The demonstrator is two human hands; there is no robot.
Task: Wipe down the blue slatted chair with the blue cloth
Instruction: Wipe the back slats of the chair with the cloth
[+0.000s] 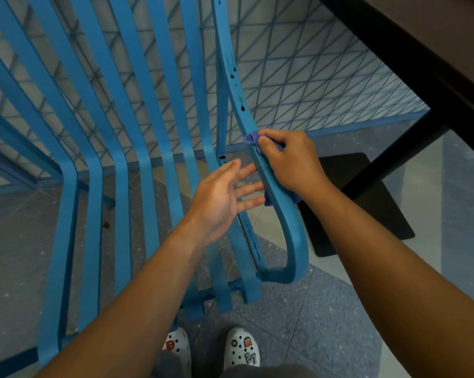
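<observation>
- My right hand (290, 162) holds the blue cloth (253, 138) against the curved armrest (285, 214) of the blue slatted chair (116, 148).
- My right fingers are curled around the cloth, and my thumb pinches it on top of the armrest.
- A bunch of the cloth sticks out above my thumb, and another bit (268, 201) peeks out under the armrest, near my wrist.
- My left hand (225, 195) is open, with the palm up and the fingers straight and a little spread.
- My left hand holds nothing. Its fingertips reach right up to the inner side of the armrest, just beside my right hand. I cannot tell if they touch it.
- The chair is right in front of me. Its long slats run down the back and bend into the seat.
- The armrest has a few dark spots (233, 72) higher up, above the cloth.
- My two white shoes (241, 347) with little charms stand on the speckled floor (326, 317) below the seat.
- A blue wire fence (312, 85) is behind the chair.
- A dark table (421, 50) is on the right, and its flat black base (366, 214) rests on the floor.
</observation>
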